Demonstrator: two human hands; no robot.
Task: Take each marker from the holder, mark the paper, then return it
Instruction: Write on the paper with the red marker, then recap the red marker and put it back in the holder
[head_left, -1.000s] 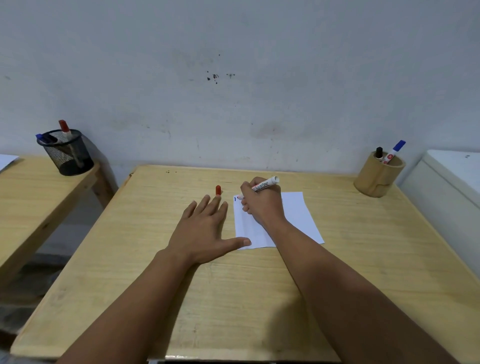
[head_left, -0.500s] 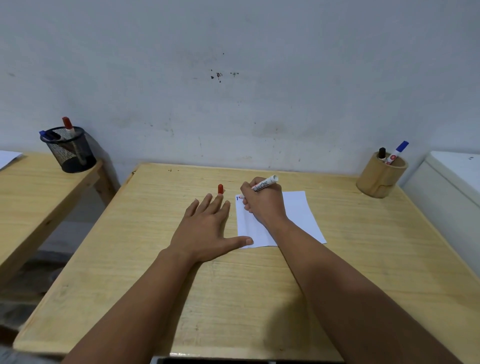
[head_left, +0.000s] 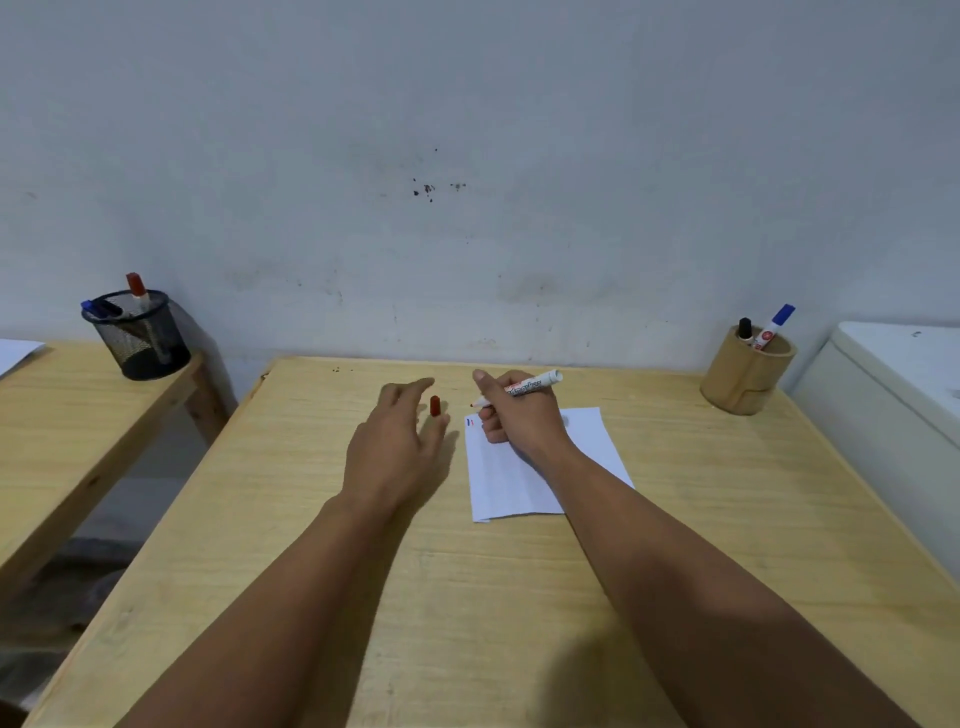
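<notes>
Both hands are working over the wooden tabletop as I am watching through the head camera. I am seeing the right hand gripping an uncapped red marker, its white barrel slanting up to the right and its tip hanging just above the paper's upper left corner. The paper is lying flat under that wrist, showing small blue and red marks near that corner. I am seeing the left hand hovering with fingers spread and loose, gripping nothing, its fingertips just beside the red cap, which is standing upright on the wood. The bamboo holder is sitting at the far right corner, carrying a black marker and a blue marker. A black mesh cup with more pens is sitting on the neighbouring bench at left.
</notes>
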